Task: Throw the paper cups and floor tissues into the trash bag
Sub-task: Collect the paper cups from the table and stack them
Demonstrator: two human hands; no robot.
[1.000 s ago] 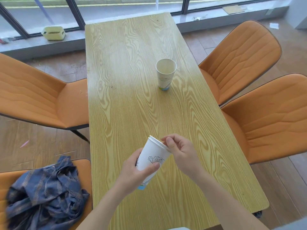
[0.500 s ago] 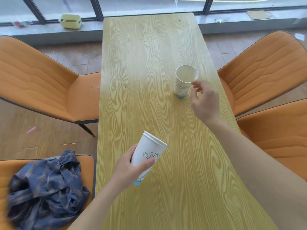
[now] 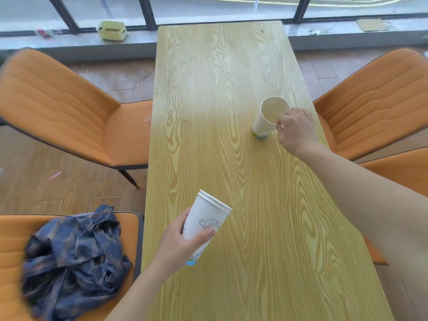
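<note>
Left hand (image 3: 179, 243) grip holding stacked cups (image 3: 205, 224), right hand (image 3: 297, 129) grip narrow at lone cup (image 3: 268, 118) rim

Table (image 3: 220, 89): yellow-tan wood, bold wavy grain, paler in far half. Stacked cups (image 3: 205, 224) in left hand (image 3: 178, 246): white, black line-drawn cloud-like print, blue-green band at base. Lone cup (image 3: 266, 121) by right hand (image 3: 297, 129): white outside, cream inside, same blue-green foot (print too faint to read). Chairs (image 3: 69, 107): orange, stitched wavy quilting, dark edge trim. Shirt (image 3: 74, 258) on near chair: navy plaid, thin tan lines. Floor (image 3: 58, 188): brown wood planks. Box (image 3: 112, 30) on sill: pale yellow-green. Window frames (image 3: 148, 10): dark grey.
</note>
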